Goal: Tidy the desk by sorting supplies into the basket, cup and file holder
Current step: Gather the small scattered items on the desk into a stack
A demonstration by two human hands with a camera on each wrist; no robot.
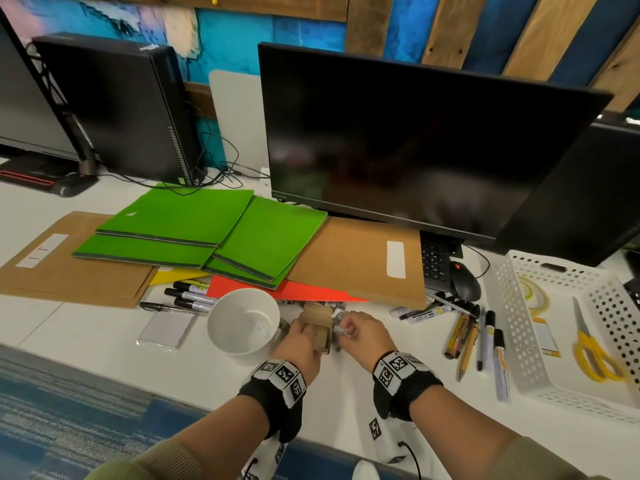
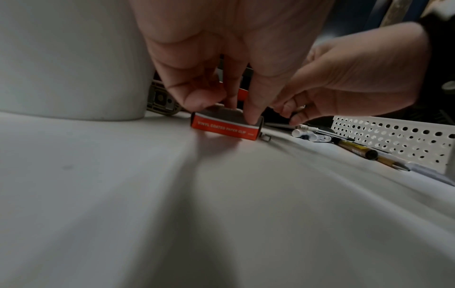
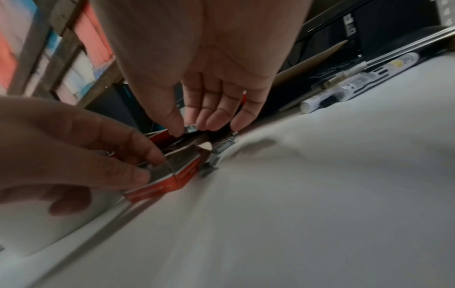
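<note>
Left hand (image 1: pixel 302 344) gripping, right hand (image 1: pixel 360 332) pinching

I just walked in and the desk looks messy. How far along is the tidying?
Early. The basket already holds scissors and tape. The left hand steadies a paper clip box while the right hand picks up small clips. The cup looks empty; pens and green folders are unsorted.
</note>
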